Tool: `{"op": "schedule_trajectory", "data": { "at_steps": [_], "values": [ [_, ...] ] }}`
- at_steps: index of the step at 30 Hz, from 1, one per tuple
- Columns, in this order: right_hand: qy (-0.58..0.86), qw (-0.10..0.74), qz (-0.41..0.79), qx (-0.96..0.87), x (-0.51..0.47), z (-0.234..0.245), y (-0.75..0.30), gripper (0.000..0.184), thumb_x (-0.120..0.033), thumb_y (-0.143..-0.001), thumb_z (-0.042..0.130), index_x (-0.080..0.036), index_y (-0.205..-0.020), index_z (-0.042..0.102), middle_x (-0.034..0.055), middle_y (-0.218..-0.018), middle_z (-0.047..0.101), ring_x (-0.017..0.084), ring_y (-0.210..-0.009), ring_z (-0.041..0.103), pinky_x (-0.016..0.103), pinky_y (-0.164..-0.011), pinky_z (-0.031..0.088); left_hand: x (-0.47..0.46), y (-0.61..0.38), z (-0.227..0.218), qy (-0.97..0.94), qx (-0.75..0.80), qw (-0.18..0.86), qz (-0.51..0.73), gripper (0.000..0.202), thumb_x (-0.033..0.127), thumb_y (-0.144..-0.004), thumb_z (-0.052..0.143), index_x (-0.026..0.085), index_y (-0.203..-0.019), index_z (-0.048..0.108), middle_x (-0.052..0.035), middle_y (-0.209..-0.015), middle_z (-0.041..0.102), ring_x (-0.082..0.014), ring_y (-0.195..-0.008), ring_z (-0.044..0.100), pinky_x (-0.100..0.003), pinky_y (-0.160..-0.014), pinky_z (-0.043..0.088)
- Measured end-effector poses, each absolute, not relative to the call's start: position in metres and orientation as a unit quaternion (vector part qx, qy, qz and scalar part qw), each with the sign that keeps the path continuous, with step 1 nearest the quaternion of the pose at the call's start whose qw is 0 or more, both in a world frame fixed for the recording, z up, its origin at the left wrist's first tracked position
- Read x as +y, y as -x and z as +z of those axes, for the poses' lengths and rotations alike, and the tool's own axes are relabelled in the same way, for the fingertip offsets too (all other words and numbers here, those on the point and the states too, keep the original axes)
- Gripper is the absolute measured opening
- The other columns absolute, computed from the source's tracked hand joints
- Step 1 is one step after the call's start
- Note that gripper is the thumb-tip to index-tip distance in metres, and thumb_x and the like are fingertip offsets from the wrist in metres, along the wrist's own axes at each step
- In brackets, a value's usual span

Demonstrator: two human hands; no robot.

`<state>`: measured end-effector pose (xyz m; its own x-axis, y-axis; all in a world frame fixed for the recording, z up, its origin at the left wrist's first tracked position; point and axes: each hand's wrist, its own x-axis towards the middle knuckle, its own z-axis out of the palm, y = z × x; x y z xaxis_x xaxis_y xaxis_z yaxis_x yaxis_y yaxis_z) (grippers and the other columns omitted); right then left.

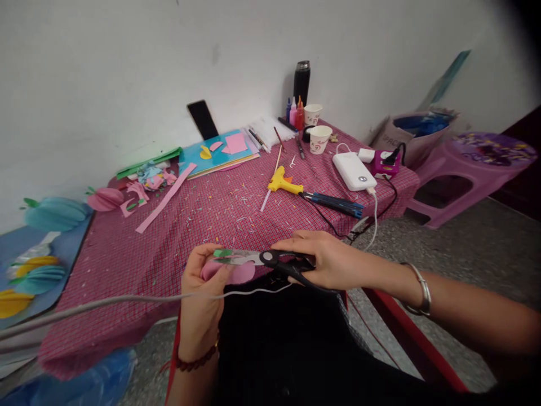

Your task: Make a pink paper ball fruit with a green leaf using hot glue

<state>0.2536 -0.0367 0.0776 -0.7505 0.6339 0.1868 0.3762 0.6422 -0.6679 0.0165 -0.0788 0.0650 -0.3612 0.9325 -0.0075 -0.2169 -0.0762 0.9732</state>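
My left hand [205, 282] pinches a pink paper piece [243, 273] together with a small green paper piece [222, 253], just past the table's front edge. My right hand [321, 260] is wrapped round the black handles of a pair of scissors [253, 257]. The blades point left and reach over the pink piece to the green one, close to my left fingertips. Whether the blades are fully closed is hard to see. My left fingers partly cover the pink piece.
A yellow glue gun [285, 181] and blue-black tongs-like tool [333, 203] lie on the checked cloth [203, 208]. A white power bank [354, 171] with cables sits at right. Paper cups [320, 139] stand behind. Paper pumpkins [57, 214] lie left. A grey cable [105, 304] crosses in front.
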Motion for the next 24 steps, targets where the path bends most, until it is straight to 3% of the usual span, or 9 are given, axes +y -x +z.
{"op": "schedule_trajectory", "data": {
  "at_steps": [7,13,17,24],
  "values": [
    [0.292,0.215,0.300,-0.883,-0.0357,0.0799,-0.2540,0.045,-0.025,-0.085,0.065,-0.023,-0.130,0.059,0.0060,-0.102,0.069,0.019,-0.087,0.061,0.030,-0.078,0.046,-0.0806,-0.0104,0.0587,-0.402,0.534,0.396,0.629,0.039,0.017,-0.063,0.084,0.021,-0.097,0.066,0.0036,-0.078,0.068,-0.0061,-0.063,0.063,-0.013,-0.063,0.053],
    [0.303,0.220,0.296,-0.879,-0.0386,0.0782,-0.2527,0.045,-0.026,-0.086,0.063,-0.022,-0.130,0.058,0.0071,-0.101,0.068,0.019,-0.089,0.062,0.030,-0.080,0.047,-0.0829,-0.0124,0.0564,-0.419,0.535,0.384,0.625,0.061,0.017,-0.068,0.080,0.029,-0.125,0.060,0.0059,-0.078,0.065,-0.0045,-0.062,0.059,-0.013,-0.065,0.054],
    [0.306,0.202,0.287,-0.885,-0.0380,0.0787,-0.2541,0.045,-0.023,-0.086,0.062,-0.022,-0.130,0.058,0.0082,-0.103,0.068,0.020,-0.090,0.062,0.031,-0.081,0.047,-0.0791,-0.0119,0.0599,-0.404,0.512,0.417,0.633,0.060,0.014,-0.063,0.082,0.029,-0.119,0.065,0.0037,-0.089,0.070,-0.0049,-0.067,0.062,-0.012,-0.065,0.054],
    [0.286,0.210,0.303,-0.884,-0.0368,0.0794,-0.2545,0.045,-0.025,-0.086,0.065,-0.022,-0.131,0.058,0.0075,-0.106,0.070,0.019,-0.091,0.062,0.031,-0.082,0.047,-0.0758,-0.0094,0.0640,-0.383,0.498,0.465,0.624,0.060,0.014,-0.061,0.084,0.027,-0.117,0.067,0.0040,-0.079,0.070,-0.0055,-0.064,0.063,-0.012,-0.064,0.054]
  ]
}}
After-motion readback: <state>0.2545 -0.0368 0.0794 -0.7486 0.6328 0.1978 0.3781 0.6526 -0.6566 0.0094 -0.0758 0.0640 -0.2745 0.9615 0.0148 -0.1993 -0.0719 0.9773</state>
